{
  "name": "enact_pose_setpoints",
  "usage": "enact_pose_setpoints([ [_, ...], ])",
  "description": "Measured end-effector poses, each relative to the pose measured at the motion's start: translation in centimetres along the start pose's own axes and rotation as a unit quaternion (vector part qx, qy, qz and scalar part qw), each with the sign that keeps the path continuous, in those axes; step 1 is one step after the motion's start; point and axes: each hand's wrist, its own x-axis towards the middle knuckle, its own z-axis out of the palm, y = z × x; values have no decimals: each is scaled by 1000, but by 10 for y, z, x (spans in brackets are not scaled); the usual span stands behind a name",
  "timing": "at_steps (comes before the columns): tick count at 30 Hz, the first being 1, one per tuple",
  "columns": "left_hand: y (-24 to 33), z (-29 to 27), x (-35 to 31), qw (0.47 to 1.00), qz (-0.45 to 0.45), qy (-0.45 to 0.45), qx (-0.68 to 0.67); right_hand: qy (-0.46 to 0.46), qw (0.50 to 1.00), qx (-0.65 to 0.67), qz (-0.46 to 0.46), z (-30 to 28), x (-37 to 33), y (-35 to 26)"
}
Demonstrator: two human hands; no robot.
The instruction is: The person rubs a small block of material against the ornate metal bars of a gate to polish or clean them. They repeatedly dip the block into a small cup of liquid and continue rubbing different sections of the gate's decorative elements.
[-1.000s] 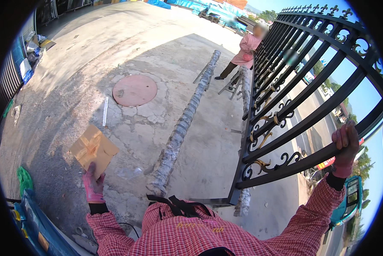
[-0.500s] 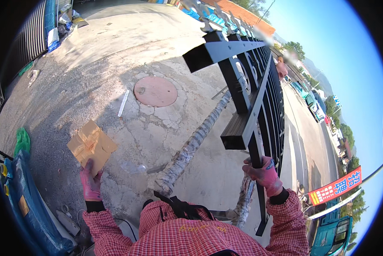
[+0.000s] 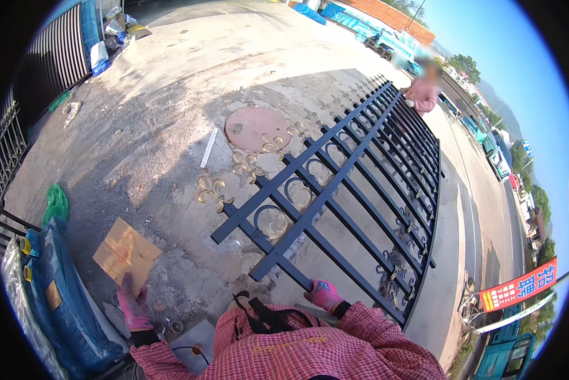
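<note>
In my left hand [image 3: 135,304], gloved in pink, is a square piece of brown cardboard [image 3: 126,252], pinched at its lower edge and held out over the ground. My right hand [image 3: 324,296], gloved the same way, is wrapped round the near end bar of a black metal fence panel [image 3: 344,170]. The panel lies nearly flat across the view. Rings run between its two rails, and gold fleur-de-lis tips [image 3: 213,192] line its left side. A co-worker [image 3: 422,95] in a pink top is at its far end, hands mostly hidden.
A round reddish manhole cover [image 3: 257,129] is set in the cracked concrete, with a white strip [image 3: 209,147] beside it. Blue-wrapped stock [image 3: 75,297] and a green plastic bag [image 3: 56,204] lie at the left. A red banner [image 3: 518,284] stands by the road at the right.
The fence panel has swung from edge-on to nearly flat, spreading leftward over the ground. My right hand has moved left and lower with its bar. The cardboard in my left hand has dropped slightly.
</note>
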Motion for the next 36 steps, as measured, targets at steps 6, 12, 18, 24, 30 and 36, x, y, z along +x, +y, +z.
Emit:
enact_pose_setpoints([
  [6,18,59,-19,998,-17,-21,54,-25,999,-16,27,17,17,26],
  [12,15,135,-30,987,-50,-97,114,-30,999,-24,26,24,31,37],
  [18,6,194,-41,970,-82,-140,181,-39,998,-23,39,46,43,53],
  [24,-10,229,-43,951,-117,-206,200,-90,996,14,-6,6,32,46],
  [30,-30,259,-45,936,-135,-248,209,77,996,45,-33,-117,57,2],
  [36,-30,256,-42,927,-149,-287,189,21,1000,-19,14,-119,90,-40],
])
